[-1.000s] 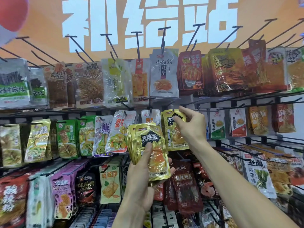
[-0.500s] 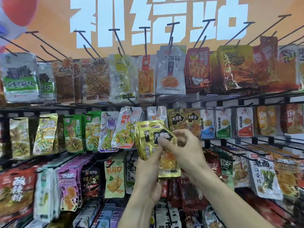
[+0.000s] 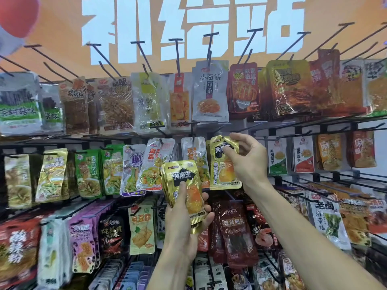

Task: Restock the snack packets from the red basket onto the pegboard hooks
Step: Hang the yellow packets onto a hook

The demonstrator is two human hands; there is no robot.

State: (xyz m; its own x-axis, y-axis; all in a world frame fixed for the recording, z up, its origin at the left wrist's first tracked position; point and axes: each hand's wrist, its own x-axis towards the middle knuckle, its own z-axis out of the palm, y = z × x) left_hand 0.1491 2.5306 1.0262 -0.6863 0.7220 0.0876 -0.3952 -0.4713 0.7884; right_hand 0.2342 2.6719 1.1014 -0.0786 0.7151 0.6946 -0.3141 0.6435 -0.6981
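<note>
Shiny gold foil snack packets (image 3: 184, 191) carry a black diamond label with white characters. At the upper frame, the orange wall sign (image 3: 62, 38) bears white characters.

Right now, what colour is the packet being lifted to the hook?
Shiny gold packet with a black label, clearest in the head view.

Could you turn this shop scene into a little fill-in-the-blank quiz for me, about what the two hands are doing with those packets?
1. The left hand holds a stack of packets whose main colour is ____.
2. The right hand pinches a single gold packet near its ____ edge.
3. The sign above the hooks has white characters on an ____ background.
4. The grey packet hangs in the ____ row.

Missing words: gold; top; orange; top
</note>
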